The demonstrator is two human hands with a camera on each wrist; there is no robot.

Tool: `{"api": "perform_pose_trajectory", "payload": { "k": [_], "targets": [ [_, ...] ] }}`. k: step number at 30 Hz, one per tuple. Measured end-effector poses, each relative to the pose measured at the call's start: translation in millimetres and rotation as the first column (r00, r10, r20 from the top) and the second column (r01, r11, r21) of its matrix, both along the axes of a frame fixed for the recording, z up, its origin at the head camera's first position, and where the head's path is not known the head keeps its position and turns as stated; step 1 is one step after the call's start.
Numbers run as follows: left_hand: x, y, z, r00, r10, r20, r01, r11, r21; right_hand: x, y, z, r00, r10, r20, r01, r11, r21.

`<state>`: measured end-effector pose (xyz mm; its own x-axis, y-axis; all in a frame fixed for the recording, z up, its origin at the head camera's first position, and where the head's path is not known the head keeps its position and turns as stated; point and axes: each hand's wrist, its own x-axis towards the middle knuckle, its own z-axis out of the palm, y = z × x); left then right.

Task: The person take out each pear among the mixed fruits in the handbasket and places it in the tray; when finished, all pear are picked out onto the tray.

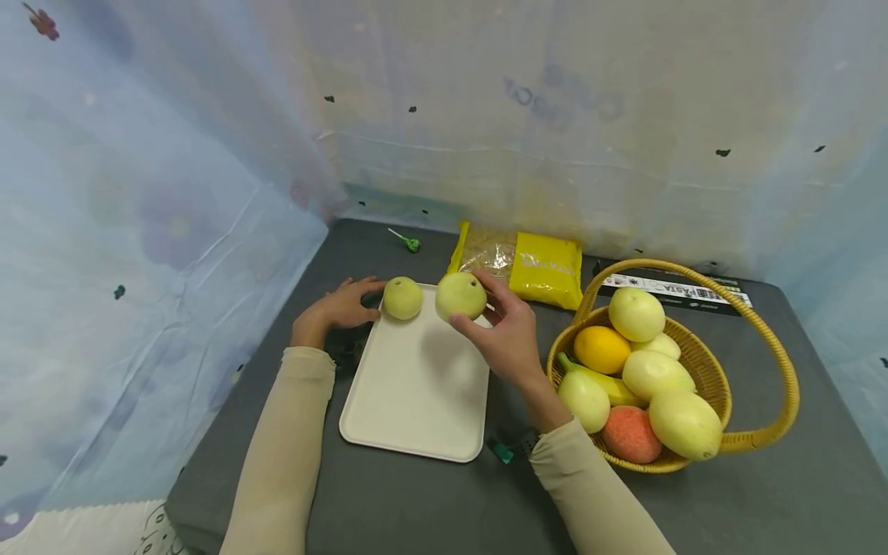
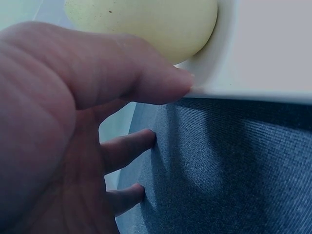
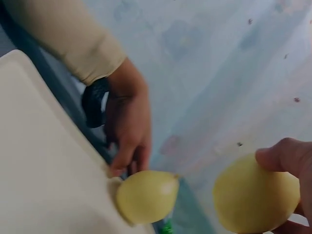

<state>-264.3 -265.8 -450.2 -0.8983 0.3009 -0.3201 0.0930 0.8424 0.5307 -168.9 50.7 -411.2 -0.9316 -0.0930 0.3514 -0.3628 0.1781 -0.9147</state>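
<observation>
Gripping a round yellow-green pear (image 1: 458,296) above a rectangular white tray (image 1: 419,397) with right hand (image 1: 509,327); touching tray rim with spread left hand (image 1: 341,305), beside second yellow-green pear (image 1: 403,299).

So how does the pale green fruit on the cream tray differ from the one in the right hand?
The pale green round fruit rests on the cream rectangular tray; the held pale green fruit appears raised above it. The tray fruit sits beside the left hand, while the right hand grips the held fruit. In the head view, the held fruit looks larger than the tray fruit, perhaps being nearer. Both are pale green and rounded.
</observation>
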Motion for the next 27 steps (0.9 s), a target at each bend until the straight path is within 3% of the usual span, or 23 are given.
{"api": "perform_pose_trajectory", "payload": {
  "k": [8,19,27],
  "targets": [
    [-1.3,0.0,-0.3,1.000,-0.009,-0.011,0.009,1.000,-0.016,-19.0,-19.6,-30.8,0.996,-0.079,0.051,0.077,0.996,0.054],
    [-0.5,-0.5,-1.9,1.000,-0.009,-0.015,0.009,1.000,-0.005,-42.3,-26.0,-59.8,0.989,-0.106,0.104,0.095,0.990,0.103],
    [-1.3,-0.8,-2.3,1.000,-0.011,-0.009,0.011,1.000,0.001,-51.0,-28.5,-75.5,0.980,-0.114,0.164,0.092,0.986,0.138]
  ]
}}
